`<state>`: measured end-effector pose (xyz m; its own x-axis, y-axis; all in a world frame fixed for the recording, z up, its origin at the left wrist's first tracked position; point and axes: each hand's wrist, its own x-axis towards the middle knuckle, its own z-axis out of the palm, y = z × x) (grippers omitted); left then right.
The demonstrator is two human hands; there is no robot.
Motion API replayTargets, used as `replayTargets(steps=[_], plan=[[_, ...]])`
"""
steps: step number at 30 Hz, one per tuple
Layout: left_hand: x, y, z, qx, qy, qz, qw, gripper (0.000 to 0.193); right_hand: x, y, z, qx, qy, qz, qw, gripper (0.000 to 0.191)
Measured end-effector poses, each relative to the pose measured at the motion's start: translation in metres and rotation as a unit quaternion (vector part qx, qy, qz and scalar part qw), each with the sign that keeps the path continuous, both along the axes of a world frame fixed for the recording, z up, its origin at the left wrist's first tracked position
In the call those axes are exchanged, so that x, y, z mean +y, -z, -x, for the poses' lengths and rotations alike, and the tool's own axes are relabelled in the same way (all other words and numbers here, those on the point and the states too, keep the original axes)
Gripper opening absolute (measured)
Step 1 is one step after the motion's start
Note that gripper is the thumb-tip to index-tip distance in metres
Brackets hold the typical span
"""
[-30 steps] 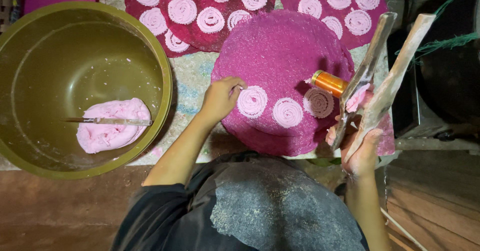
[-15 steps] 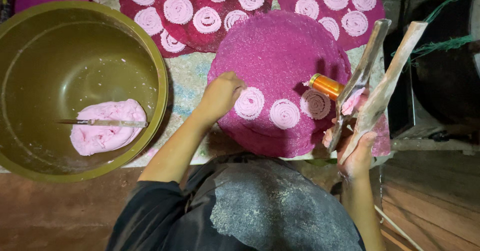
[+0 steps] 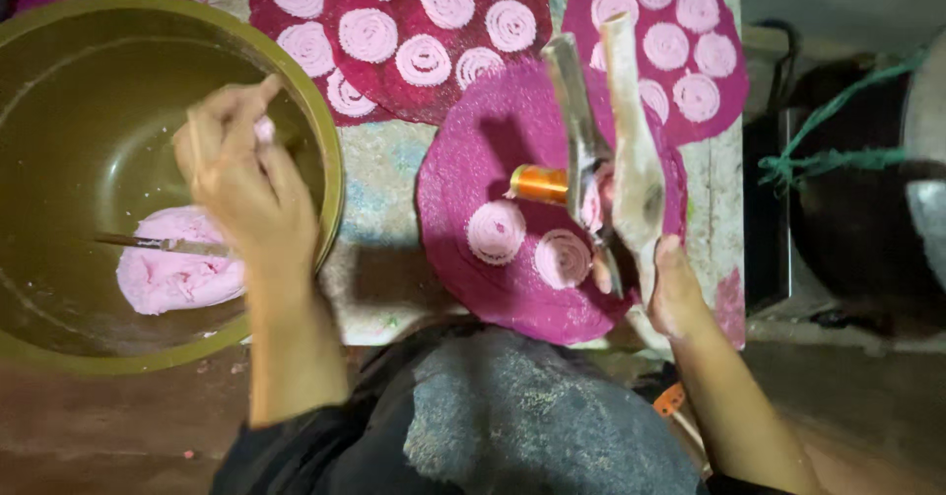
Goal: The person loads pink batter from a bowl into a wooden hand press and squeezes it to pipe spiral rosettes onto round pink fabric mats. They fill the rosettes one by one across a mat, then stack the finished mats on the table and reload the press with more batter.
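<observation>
nearest me is my lap, a dark grey cloth [image 3: 522,416] over my knees, and from it both forearms run out. my right hand [image 3: 675,288] is wrapped shut around the lower ends of a long two-armed press [image 3: 601,150], its handles standing up and away from me, an orange cylinder [image 3: 540,184] jutting from its side and a bit of pink dough showing where the arms meet. it hangs just over the nearest magenta mat [image 3: 473,170], which carries two pink dough spirals [image 3: 496,231] near its front edge. i judge the press stiff and fairly heavy, so the grip low on both handles is the sensible one; the spirals look soft and fragile, better left alone and moved by lifting the mat's rim.

my left hand [image 3: 236,170] is out over the big olive bowl [image 3: 325,140], fingers curled loosely together with a small pinch of pink dough at the fingertips; i cannot tell how firmly it is pinched. below it, in the bottom of the bowl, lies the main pink dough lump [image 3: 172,268] with a thin stick or knife [image 3: 148,244] resting across it. the dough looks moist, soft and sticky, light in small bits, so i would scoop it from underneath with cupped fingers and not squeeze.

farther off lie two more mats covered in spirals [image 3: 424,57], one behind the near mat and one to the right [image 3: 680,52], and a green cord [image 3: 828,131] hangs at the far right in the dark.
</observation>
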<state>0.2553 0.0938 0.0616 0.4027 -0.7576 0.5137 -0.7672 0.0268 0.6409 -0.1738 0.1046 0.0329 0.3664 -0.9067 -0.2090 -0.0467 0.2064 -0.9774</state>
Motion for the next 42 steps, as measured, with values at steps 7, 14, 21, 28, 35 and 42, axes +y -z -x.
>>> replayTargets(steps=[7,14,21,28,35,42], plan=[[0.012,0.025,0.004,0.079,0.076,-0.085,0.99,0.079,-0.054,-0.011,-0.029,0.125,-0.101,0.008,0.987,0.092],[-0.126,0.055,0.094,0.767,0.53,0.071,0.354,0.065,-0.099,-0.03,-0.035,0.256,-0.231,-0.173,0.923,0.076],[-0.167,0.078,0.099,0.812,0.488,0.121,0.297,0.046,-0.121,-0.035,-0.065,0.379,-0.155,0.037,0.912,0.061],[-0.166,0.084,0.109,0.818,0.465,0.144,0.308,0.045,-0.12,-0.058,-0.082,0.425,-0.172,0.02,0.888,0.059],[-0.172,0.063,0.097,0.806,0.459,0.143,0.344,0.044,-0.123,-0.063,-0.081,0.379,-0.155,0.059,0.91,0.062],[-0.171,0.052,0.126,0.833,0.417,0.145,0.335,0.043,-0.127,-0.09,-0.061,0.427,-0.157,0.061,0.889,0.066]])
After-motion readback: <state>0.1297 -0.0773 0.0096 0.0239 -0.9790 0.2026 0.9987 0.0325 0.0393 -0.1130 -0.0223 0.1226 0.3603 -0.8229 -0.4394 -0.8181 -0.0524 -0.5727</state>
